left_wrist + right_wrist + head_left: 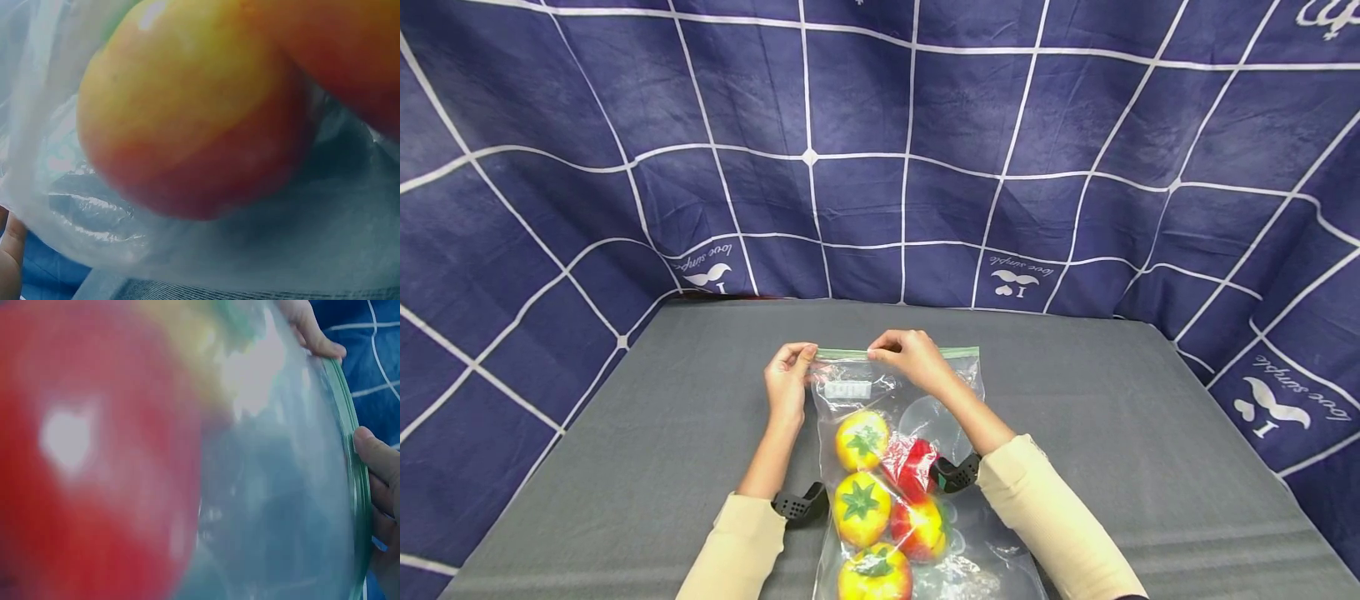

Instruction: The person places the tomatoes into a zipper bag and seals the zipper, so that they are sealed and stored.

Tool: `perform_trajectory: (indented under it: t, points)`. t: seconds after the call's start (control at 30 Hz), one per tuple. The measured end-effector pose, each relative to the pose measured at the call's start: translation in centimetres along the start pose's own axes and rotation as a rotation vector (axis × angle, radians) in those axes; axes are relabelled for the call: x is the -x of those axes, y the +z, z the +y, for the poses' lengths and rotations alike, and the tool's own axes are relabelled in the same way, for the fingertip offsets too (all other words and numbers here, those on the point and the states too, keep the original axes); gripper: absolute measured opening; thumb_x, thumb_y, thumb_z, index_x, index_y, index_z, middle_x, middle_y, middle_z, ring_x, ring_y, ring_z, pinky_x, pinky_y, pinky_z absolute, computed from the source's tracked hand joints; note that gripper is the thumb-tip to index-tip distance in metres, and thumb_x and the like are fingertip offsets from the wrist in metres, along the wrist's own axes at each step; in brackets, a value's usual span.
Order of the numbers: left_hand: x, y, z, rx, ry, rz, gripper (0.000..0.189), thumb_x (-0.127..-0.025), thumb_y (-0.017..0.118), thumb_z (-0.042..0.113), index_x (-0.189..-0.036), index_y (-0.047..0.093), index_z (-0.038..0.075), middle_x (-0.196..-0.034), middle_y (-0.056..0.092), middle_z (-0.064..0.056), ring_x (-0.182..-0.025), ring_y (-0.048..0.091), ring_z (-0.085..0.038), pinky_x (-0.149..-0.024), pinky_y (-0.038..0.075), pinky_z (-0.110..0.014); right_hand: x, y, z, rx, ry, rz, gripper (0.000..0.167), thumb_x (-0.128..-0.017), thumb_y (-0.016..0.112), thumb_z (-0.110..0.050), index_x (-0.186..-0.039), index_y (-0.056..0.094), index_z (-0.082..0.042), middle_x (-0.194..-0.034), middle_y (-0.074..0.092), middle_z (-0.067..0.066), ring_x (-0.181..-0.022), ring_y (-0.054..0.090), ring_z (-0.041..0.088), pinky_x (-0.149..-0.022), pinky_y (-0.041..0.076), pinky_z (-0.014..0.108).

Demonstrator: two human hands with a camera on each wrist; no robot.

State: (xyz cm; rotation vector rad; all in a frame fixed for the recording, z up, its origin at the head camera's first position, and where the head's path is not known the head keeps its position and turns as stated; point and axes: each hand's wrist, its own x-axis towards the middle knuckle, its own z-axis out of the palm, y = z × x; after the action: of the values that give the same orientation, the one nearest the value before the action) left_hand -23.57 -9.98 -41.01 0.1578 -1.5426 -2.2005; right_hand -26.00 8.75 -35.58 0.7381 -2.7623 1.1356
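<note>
A clear zip bag (pixel 891 396) lies lengthwise in the head view, with a green zip strip (pixel 842 354) along its far edge. Inside are several yellow-and-red fruits (pixel 862 508) with green star-shaped leaves, and a plain red one (pixel 913 471). My left hand (pixel 786 383) pinches the left end of the strip between thumb and fingers. Near the strip's middle, my right hand (pixel 917 360) pinches it too; the right wrist view shows that thumb (pixel 375 453) on the green strip (pixel 357 494). A yellow-red fruit (pixel 194 119) fills most of the left wrist view through the plastic.
Grey cloth (pixel 1097 433) covers the table beneath the bag. Behind and at both sides hangs a blue curtain (pixel 865 200) with white grid lines. Black wrist devices (pixel 955 473) sit close over the bag, and a white label patch (pixel 847 389) marks its upper left.
</note>
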Motion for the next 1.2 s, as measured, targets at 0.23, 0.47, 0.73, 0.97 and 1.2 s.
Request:
perform_trajectory:
  t: [0.23,0.47,0.73,0.97,1.2]
  points:
    - [0.0,-0.1,-0.1,0.003,-0.01,0.018,0.013,-0.083,0.061,0.005,-0.074,0.061,0.013,-0.065,0.06,0.012,-0.059,0.052,0.001,-0.043,0.042,-0.013,0.9,-1.9,2.3,0.049,0.033,0.014,0.016,-0.082,0.064,-0.028,-0.088,0.071,-0.015,-0.082,0.07,-0.001,-0.07,0.059,0.006,-0.066,0.047,0.022]
    - [0.0,-0.2,-0.2,0.021,-0.016,0.026,0.005,-0.084,0.06,0.006,-0.08,0.061,0.003,-0.066,0.059,0.011,-0.061,0.053,0.0,-0.043,0.044,-0.013,2.0,-4.1,4.5,0.105,0.041,0.031,0.015,-0.082,0.064,-0.026,-0.087,0.071,-0.014,-0.082,0.07,0.001,-0.069,0.056,0.009,-0.064,0.045,0.024]
    - [-0.4,-0.7,-0.6,0.024,-0.033,0.054,0.016,-0.083,0.061,0.007,-0.071,0.06,0.018,-0.066,0.058,0.011,-0.06,0.051,0.001,-0.042,0.042,-0.012,3.2,-6.3,7.2,0.159,0.094,0.063,0.017,-0.082,0.064,-0.028,-0.089,0.07,-0.015,-0.084,0.069,0.001,-0.071,0.055,0.009,-0.065,0.044,0.026]
    - [-0.4,-0.8,-0.7,0.016,-0.033,0.057,0.02,-0.084,0.061,0.007,-0.07,0.059,0.02,-0.065,0.058,0.012,-0.059,0.05,0.001,-0.042,0.042,-0.012,4.4,-7.7,8.9,0.182,0.117,0.094,0.018,-0.082,0.063,-0.029,-0.09,0.07,-0.014,-0.085,0.07,0.003,-0.073,0.058,0.011,-0.068,0.044,0.03]
    - [-0.4,-0.5,-0.5,0.046,-0.021,0.024,0.007,-0.084,0.06,0.007,-0.078,0.06,0.004,-0.066,0.056,0.01,-0.058,0.051,-0.001,-0.041,0.045,-0.015,5.1,-8.4,9.8,0.191,0.139,0.095,0.019,-0.083,0.063,-0.028,-0.092,0.07,-0.012,-0.085,0.07,0.004,-0.074,0.059,0.012,-0.069,0.044,0.031]
